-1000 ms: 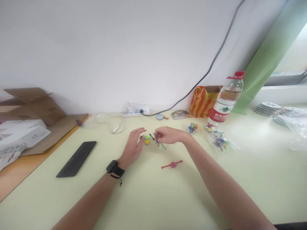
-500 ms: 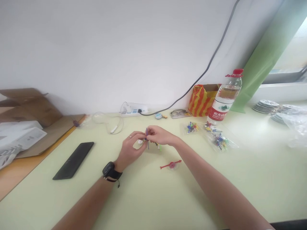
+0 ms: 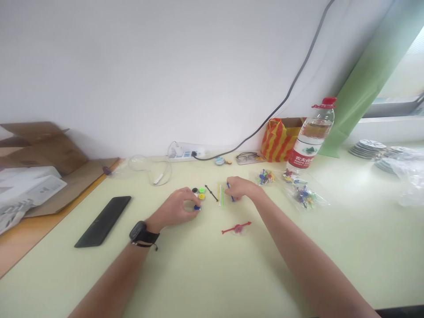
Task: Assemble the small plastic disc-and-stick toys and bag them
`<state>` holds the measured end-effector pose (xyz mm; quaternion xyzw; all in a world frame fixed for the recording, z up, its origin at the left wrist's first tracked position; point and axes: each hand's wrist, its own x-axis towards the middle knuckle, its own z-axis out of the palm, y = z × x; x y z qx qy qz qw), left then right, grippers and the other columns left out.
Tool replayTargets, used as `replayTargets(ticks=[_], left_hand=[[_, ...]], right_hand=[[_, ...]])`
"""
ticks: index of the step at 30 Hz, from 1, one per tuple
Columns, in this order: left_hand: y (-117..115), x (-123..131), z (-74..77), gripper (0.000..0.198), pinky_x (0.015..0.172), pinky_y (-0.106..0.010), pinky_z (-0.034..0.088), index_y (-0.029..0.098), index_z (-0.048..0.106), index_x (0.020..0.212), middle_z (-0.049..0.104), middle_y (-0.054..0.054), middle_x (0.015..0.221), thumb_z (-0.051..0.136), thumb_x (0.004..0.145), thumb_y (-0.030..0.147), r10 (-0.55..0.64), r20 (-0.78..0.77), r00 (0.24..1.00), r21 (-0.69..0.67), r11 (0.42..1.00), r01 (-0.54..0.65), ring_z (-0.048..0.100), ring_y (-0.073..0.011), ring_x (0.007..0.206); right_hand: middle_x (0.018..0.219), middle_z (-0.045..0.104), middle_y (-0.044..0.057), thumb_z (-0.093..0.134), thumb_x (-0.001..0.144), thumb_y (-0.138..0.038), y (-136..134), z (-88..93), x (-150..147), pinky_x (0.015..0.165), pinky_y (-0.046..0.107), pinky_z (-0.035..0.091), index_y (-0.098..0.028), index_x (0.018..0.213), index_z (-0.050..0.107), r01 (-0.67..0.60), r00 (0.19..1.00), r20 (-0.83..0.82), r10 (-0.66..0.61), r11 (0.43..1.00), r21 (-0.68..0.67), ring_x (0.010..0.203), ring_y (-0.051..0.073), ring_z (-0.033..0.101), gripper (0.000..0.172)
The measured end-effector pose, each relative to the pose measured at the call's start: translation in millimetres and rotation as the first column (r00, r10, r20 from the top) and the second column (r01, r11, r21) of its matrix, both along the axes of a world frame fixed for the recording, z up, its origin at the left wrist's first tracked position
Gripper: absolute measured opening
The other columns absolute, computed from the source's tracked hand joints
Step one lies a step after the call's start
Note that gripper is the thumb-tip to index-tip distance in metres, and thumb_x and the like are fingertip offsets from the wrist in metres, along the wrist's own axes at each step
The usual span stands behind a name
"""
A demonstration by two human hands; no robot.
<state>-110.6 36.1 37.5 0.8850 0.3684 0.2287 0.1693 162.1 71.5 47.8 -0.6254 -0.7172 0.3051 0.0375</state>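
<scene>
My left hand (image 3: 177, 206) pinches a small blue disc (image 3: 197, 207) between thumb and fingertips, at the table surface. My right hand (image 3: 241, 187) has its fingers closed on a blue arrow (image 3: 232, 198), low over the table and partly hidden by the fingers. Between the hands lie a black arrow (image 3: 211, 193), a white arrow (image 3: 220, 196) and a green arrow (image 3: 223, 199). Beside my left fingertips sit a black disc (image 3: 194, 190), a green disc (image 3: 202, 190) and a yellow disc (image 3: 202, 197). Nearer to me, a red arrow (image 3: 237, 228) rests on a clear round base.
Small bags of colourful pieces (image 3: 305, 197) lie at right, by a water bottle (image 3: 308, 139) and a striped bag (image 3: 277, 140). Glasses (image 3: 247, 157) and a power strip (image 3: 185, 152) are by the wall. A black flat case (image 3: 103, 221) lies left; stacked discs (image 3: 367, 148) stand far right.
My hands have come apart from where they met at the blue arrow. The right one has moved right with the arrow; the left has lowered with the blue disc, uncovering the discs and arrows.
</scene>
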Motion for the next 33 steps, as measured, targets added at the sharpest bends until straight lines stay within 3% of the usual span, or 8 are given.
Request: replayTargets(ticks=[4,7,12,20,24,28,30,33], left_hand=[[8.2,-9.8,-1.0,0.009,0.092,-0.040,0.056,0.027,0.072,0.080,0.075,-0.004,0.099,0.075,0.078,0.035,0.020,0.010,1.000,0.027,0.999,-0.020,0.068,-0.0253,0.102],[13.3,-14.9,-3.8,0.024,0.103,-0.045,0.052,0.028,0.074,0.097,0.072,-0.005,0.118,0.077,0.080,0.045,0.064,0.005,0.998,0.076,0.995,-0.064,0.062,-0.0279,0.117],[19.6,-21.1,-13.0,0.044,0.111,-0.046,0.047,0.030,0.068,0.128,0.066,-0.007,0.134,0.064,0.091,0.054,0.109,-0.032,0.994,0.058,0.993,-0.107,0.059,-0.0284,0.127],[21.9,-22.8,-18.2,0.042,0.108,-0.044,0.049,0.032,0.067,0.129,0.070,-0.006,0.129,0.058,0.095,0.054,0.086,-0.019,0.996,0.025,0.996,-0.086,0.061,-0.0278,0.124],[20.6,-19.9,-17.9,0.047,0.111,-0.046,0.047,0.030,0.066,0.133,0.068,-0.007,0.134,0.055,0.096,0.057,0.098,-0.013,0.995,0.027,0.995,-0.098,0.059,-0.0291,0.127],[17.9,-15.8,-16.3,0.045,0.110,-0.046,0.048,0.030,0.066,0.132,0.068,-0.007,0.134,0.054,0.097,0.056,0.149,0.003,0.989,0.047,0.988,-0.149,0.059,-0.0290,0.127],[16.4,-14.4,-16.0,0.043,0.111,-0.046,0.046,0.031,0.065,0.133,0.067,-0.006,0.134,0.053,0.098,0.054,0.186,0.010,0.982,0.049,0.981,-0.186,0.058,-0.0281,0.128],[15.0,-13.1,-16.4,0.042,0.111,-0.047,0.045,0.031,0.063,0.134,0.066,-0.005,0.134,0.052,0.099,0.051,0.213,0.020,0.977,0.054,0.975,-0.214,0.056,-0.0273,0.128]], right_hand=[[0.112,0.072,0.015,0.066,0.085,-0.027,-4.2,-4.7,-15.0,0.061,0.029,0.046,-0.018,0.113,0.060,-0.027,1.000,0.009,0.027,0.999,0.046,0.081,0.023,0.071,0.030],[0.125,0.067,0.016,0.065,0.088,-0.033,-9.3,-8.5,-31.5,0.066,0.029,0.046,-0.019,0.118,0.058,-0.050,0.999,-0.005,0.051,0.992,0.118,0.099,0.026,0.069,0.034],[0.128,0.064,0.018,0.062,0.091,-0.026,-20.1,-10.5,-47.5,0.075,0.030,0.044,-0.019,0.127,0.053,-0.068,0.997,-0.024,0.075,0.975,0.211,0.111,0.029,0.064,0.037],[0.123,0.066,0.015,0.058,0.094,-0.025,-27.5,-9.6,-57.1,0.070,0.027,0.041,-0.020,0.123,0.054,-0.101,0.993,-0.041,0.115,0.963,0.251,0.103,0.025,0.065,0.030],[0.118,0.068,0.014,0.059,0.093,-0.028,-23.5,3.0,-46.7,0.069,0.027,0.041,-0.018,0.116,0.060,-0.131,0.990,-0.017,0.139,0.964,0.232,0.099,0.024,0.065,0.024],[0.094,0.073,0.004,0.079,0.077,-0.041,-22.4,29.5,-18.6,0.063,0.025,0.041,-0.020,0.083,0.068,-0.330,0.944,-0.002,0.331,0.941,0.079,0.081,0.019,0.065,0.024],[0.093,0.073,0.001,0.087,0.062,-0.051,-24.6,39.9,-7.9,0.061,0.025,0.042,-0.022,0.083,0.072,-0.506,0.857,0.013,0.516,0.845,-0.172,0.079,0.019,0.065,0.039],[0.088,0.073,0.000,0.092,0.049,-0.041,-28.8,44.8,-6.0,0.060,0.026,0.043,-0.022,0.078,0.075,-0.521,0.805,0.080,0.587,0.766,-0.376,0.079,0.020,0.065,0.039]])
